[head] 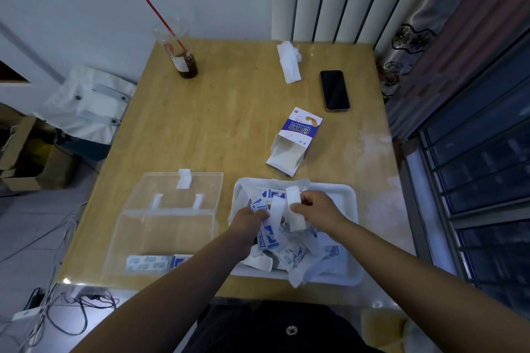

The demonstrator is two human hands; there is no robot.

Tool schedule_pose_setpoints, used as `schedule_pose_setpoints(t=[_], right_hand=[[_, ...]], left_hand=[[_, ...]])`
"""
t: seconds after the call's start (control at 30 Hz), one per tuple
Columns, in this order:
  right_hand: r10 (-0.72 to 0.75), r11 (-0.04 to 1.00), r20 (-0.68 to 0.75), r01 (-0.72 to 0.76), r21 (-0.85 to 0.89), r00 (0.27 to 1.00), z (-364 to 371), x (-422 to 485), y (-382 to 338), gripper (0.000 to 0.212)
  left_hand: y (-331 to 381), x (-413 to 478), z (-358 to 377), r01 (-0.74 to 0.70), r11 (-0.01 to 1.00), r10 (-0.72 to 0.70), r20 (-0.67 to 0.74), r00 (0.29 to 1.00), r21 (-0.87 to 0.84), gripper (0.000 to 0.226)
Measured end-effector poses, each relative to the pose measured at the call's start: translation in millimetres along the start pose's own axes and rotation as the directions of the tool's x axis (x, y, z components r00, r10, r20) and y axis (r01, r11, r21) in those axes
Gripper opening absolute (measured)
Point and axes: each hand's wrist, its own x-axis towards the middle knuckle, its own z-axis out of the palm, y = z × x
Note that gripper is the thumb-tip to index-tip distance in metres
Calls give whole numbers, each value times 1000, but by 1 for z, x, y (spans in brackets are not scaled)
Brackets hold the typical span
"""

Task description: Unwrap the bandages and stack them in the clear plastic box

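Bandages [269, 241] in blue-and-white wrappers lie heaped with loose white paper strips in a white tray [352, 238], at the lower centre of the frame on the near part of the wooden table [229, 112]. Both hands reach over the far half of the heap. The left hand [249, 221] has its fingers curled round a small packet [262, 213] at the top of the pile. The right hand [319, 208] pinches a broad white strip [295, 209] between thumb and fingers, holding it above the tray. Just left of the tray stands the clear plastic box [163, 235], its lid [177, 189] folded back flat toward the top of the frame. A few flat bandage pieces [149, 263] lie side by side at the box's near end. Above the tray, an opened bandage carton [295, 140] lies on its side. Farther up are a dark phone [334, 90], a crumpled white paper [289, 61], and a plastic cup [183, 57] with a red straw and dark liquid.
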Motion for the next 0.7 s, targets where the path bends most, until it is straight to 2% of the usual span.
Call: schedule_pose_setpoints(t=[0.07,0.17,0.23,0.3,0.33,0.4,0.47,0.5,0.6,0.7], right_hand=[[12,995,-25,-15,-96,1000,-3,2,5,28],[-80,982,-123,57,-180,989,-3,2,8,13],[-145,977,-239,100,-190,960,-1,0,5,36],[-190,980,-276,166,-108,942,4,-1,-5,30],[-176,984,-222,173,-32,959,6,-1,-11,27],[-91,989,-30,94,112,995,9,-1,-21,38],[-23,989,112,7,145,993,13,-2,-28,35],[-30,990,128,12,142,991,14,-2,-30,31],[-57,968,16,51,247,998,16,0,-34,23],[-25,935,-104,60,349,994,8,1,-35,24]], left_hand=[[-1,-2,-1,10,1000,-10,10,1000,17,17],[-2,-4,-1,35,998,-37,28,999,45,19],[-3,-5,-1,33,997,-37,55,998,70,21],[-3,-6,-1,30,995,-38,86,996,99,23],[-3,-7,0,26,993,-38,108,993,114,24],[-2,-9,1,15,987,-40,155,987,159,27],[-2,-11,1,8,979,-48,192,980,203,28],[-2,-11,1,5,976,-51,205,977,218,28],[-4,-10,-3,-3,970,-45,191,981,243,25],[-5,-7,-8,10,979,-25,69,997,203,21]])
